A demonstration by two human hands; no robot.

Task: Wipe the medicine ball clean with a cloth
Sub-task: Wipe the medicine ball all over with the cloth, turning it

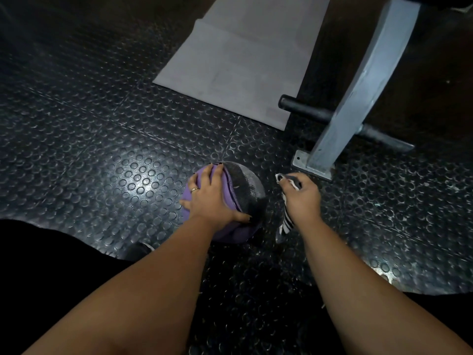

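Both bare forearms drive down from the bottom edge toward the black studded rubber floor. Left hand sits on top of the purple and black medicine ball, palm down, fingers splayed wide across the purple panel, thumb stretched along the near side. That reads as a steadying press, so the ball can't roll while it's wiped. The ball rests on the floor, between the two wrists.

Just beside it, clear of its surface, the right hand pinches a black-and-white striped cloth, fingers curled round the bunched top and the tail dangling below the wrist. No cloth on the ball yet; my call, the dusty grey-black half facing that hand gets it first.

Beyond, a grey metal frame leg stands on a flat plate, a black bar crosses it, and a grey mat lies farthest back.
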